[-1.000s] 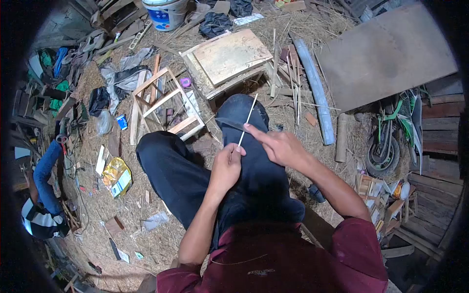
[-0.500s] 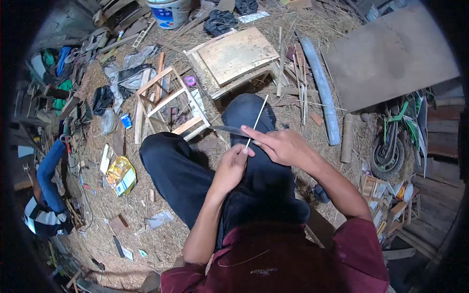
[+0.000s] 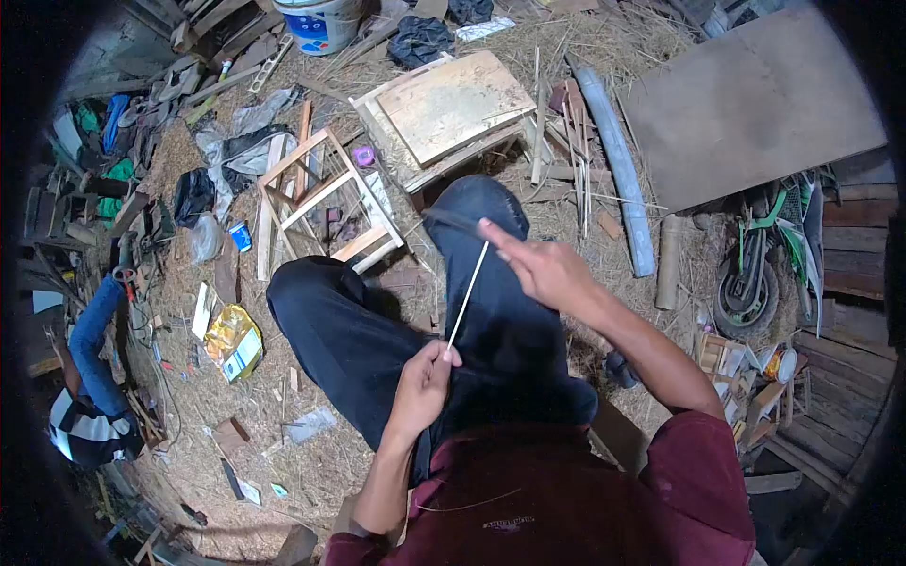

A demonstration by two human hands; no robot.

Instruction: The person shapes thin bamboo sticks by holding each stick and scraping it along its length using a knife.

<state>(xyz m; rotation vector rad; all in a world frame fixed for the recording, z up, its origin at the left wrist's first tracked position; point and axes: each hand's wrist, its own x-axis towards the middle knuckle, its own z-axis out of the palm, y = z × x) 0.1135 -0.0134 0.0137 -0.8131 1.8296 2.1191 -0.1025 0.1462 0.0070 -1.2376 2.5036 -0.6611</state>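
My left hand (image 3: 422, 385) pinches the lower end of a thin pale stick (image 3: 467, 300), which slants up over my dark trousers. Above it, my right hand (image 3: 545, 272) is closed on a knife, its index finger stretched along the tool. The knife's dark blade (image 3: 451, 220) is blurred and points left across my knee, by the stick's upper end. Whether blade and stick touch, I cannot tell. Beyond my knee stands a low wooden bench (image 3: 453, 104) scattered with shavings.
A small wooden frame (image 3: 326, 203) and a purple tape measure (image 3: 364, 156) lie left of the bench. To the right are a grey-blue pole (image 3: 613, 170), a large board (image 3: 755, 104) and a motorbike wheel (image 3: 747, 294). Another person (image 3: 94, 349) is at the far left.
My left hand has moved down toward my lap, drawing the stick down with it. My right hand and the knife have shifted slightly up, toward the stick's upper end.
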